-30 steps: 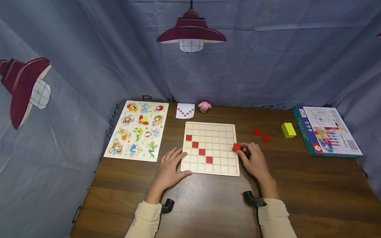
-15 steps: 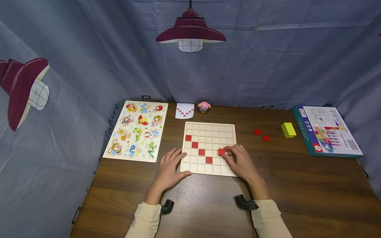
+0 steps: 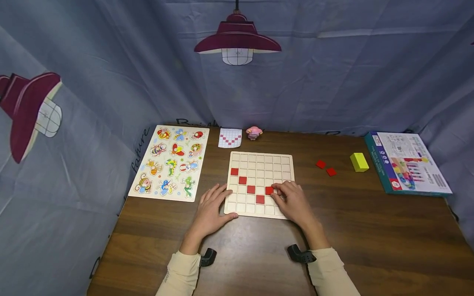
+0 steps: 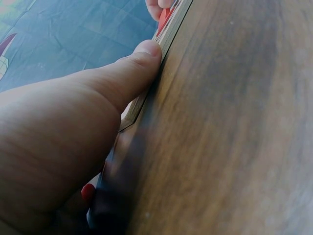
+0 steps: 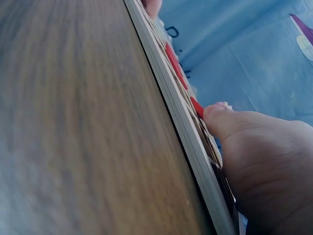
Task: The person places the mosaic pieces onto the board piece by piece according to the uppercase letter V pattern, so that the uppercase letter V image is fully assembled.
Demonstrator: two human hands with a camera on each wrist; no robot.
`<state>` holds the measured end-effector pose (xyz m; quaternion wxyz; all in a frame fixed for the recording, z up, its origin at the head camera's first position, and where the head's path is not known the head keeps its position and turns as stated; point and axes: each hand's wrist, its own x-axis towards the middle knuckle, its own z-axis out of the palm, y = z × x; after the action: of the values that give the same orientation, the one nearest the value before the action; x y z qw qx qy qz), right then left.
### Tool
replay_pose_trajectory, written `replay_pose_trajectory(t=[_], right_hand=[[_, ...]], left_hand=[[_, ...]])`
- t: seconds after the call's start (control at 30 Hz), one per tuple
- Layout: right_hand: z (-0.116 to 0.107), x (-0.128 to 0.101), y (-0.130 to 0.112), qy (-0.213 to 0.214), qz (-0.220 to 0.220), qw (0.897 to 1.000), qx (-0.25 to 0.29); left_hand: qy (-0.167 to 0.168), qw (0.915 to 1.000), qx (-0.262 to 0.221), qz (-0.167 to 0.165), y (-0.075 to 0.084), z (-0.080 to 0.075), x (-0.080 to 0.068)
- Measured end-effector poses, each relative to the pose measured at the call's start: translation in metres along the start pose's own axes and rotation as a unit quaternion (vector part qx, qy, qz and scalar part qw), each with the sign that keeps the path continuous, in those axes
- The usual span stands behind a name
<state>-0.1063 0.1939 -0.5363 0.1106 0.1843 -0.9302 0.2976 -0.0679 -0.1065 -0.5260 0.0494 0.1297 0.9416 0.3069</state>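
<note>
A wooden grid board (image 3: 240, 209) lies on the table, with several red square tiles set in a diagonal, the lowest red tile (image 3: 260, 199) among them. My right hand (image 3: 295, 203) pinches another red tile (image 3: 269, 190) by its right edge, over a cell up and to the right of that lowest one. In the right wrist view the thumb (image 5: 230, 120) touches this tile's edge. My left hand (image 3: 211, 209) rests at the board's left side, fingers extended and thumb along the front edge. The left wrist view shows that thumb (image 4: 139, 66) against the board's edge.
Two loose red tiles, one nearer (image 3: 331, 172), lie right of the board, then a yellow block (image 3: 359, 162) and a boxed set (image 3: 409, 164). Behind stand a pattern card (image 3: 230, 138) and a pink figurine (image 3: 254, 132). An insect puzzle board (image 3: 170, 164) lies left.
My right hand has carried the red tile leftward from the board's right edge to a cell beside the diagonal. The left hand has stayed in place.
</note>
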Motion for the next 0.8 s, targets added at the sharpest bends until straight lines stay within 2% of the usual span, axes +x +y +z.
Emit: replay_pose_trajectory(t=[0.43,0.8], right_hand=[[0.0009,0.0010,-0.0032,0.021,-0.001,1.000,-0.002],[-0.0023,-0.0003,-0.0045,-0.006,0.021,1.000,-0.003]], left_hand=[[0.002,1.0000,-0.004,0.004,0.0005,0.0003,0.0005],[0.002,1.0000,-0.005,0.003,-0.0011,0.0007,0.0006]])
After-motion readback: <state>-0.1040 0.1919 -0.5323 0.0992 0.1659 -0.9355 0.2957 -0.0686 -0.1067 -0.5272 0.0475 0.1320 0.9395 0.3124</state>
